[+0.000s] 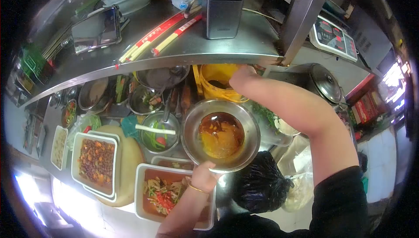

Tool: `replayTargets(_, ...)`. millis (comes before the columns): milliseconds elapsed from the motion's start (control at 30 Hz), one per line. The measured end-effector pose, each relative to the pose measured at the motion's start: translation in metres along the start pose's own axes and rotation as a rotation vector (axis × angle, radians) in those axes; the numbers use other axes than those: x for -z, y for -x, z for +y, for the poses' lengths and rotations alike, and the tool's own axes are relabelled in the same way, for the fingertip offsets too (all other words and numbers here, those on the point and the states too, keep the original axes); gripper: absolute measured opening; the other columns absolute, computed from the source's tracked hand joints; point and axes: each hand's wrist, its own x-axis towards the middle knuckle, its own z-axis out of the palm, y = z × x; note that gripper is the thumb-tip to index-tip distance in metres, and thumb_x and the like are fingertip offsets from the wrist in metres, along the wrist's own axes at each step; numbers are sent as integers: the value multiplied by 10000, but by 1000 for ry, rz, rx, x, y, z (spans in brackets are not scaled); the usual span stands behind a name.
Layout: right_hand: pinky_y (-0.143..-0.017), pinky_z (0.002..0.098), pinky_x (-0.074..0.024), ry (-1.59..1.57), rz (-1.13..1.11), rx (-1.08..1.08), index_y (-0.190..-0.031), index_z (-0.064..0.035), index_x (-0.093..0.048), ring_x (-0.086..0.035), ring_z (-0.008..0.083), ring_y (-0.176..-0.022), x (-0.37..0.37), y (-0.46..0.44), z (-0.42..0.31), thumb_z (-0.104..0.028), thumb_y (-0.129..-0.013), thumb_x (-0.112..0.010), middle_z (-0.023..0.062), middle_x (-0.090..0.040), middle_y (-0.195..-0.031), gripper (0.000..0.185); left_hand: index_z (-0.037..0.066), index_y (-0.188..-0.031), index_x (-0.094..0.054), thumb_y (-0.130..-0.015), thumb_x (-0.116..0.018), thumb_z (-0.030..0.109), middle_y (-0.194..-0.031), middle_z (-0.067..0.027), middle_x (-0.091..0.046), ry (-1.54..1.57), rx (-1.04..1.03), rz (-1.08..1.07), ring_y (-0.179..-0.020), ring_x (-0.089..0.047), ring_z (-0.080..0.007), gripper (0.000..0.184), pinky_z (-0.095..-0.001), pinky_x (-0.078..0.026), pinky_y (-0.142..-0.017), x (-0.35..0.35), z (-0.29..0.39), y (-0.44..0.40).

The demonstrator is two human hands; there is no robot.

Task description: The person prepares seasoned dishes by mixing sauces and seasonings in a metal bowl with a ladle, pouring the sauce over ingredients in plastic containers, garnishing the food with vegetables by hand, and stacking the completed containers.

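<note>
Bowl in the middle of everything is plain metal, dark orange-brown sauce pooled in the bottom, and I can't spot any stamp on it. Left hand has it gripped by the near rim, thumb over the edge. Right hand is past the bowl's far side, at the mouth of a yellow bucket; its fingers are hidden, so I can't tell if they're spread or pinching something.

OK, writing check. Up on the steel shelf beyond the bowl, the chopsticks wear red wrappers with pale characters, too blurry to read. To their right, the black upright device has faint lettering low on its front, also too tiny. Far right of the bowl, the digital scale has red blocks on its panel, no digits I'd swear to. Red carton below that is printed, but nope, illegible.

Near-left of the bowl there's a white tray of sliced food topped with chopped red pepper, and near-right a knotted black plastic bag. No label visible on either.
</note>
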Motion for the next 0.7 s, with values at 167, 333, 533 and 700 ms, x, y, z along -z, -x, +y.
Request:
replayTargets(167,-764,464,-547,-92,45,-60,-1031,-58,-728,-678,313,-960,11,22,9,-200,-849,-629,144,-712,-1015,251,-22,-1357,-374,-815,-417,-20,-1341,-207,-484,42,35,-16,-1243,-492,-381,544,-562,-424,-1047,11,-5,-4)
replayTargets(333,-737,502,-520,-196,117,271,-992,-54,-714,-662,336,-925,-35,-16,62,-234,-892,-551,195,-692,-964,263,-9,-1364,-376,-814,-429,-13,-1350,-188,-487,-2,-6,8,-1239,-498,-371,553,-565,-428,-1042,2,-1,1)
replayTargets(533,-514,393,-494,-448,-238,86,-1086,-126,-683,-623,221,-627,-37,17,90,-300,-936,-493,126,-624,-714,298,13,-1345,-407,-810,-441,-15,-1327,-165,-513,18,-5,-70,-1223,-514,-357,537,-565,-433,-1035,-1,4,7)
replayTargets(700,-414,318,-417,-1000,-209,-46,-1122,-164,-613,-469,132,-467,-57,59,108,-332,-965,-477,39,-530,-670,267,11,-1350,-407,-799,-464,-16,-1330,-172,-517,-7,-3,2,-1236,-505,-359,554,-564,-419,-1051,2,3,6)
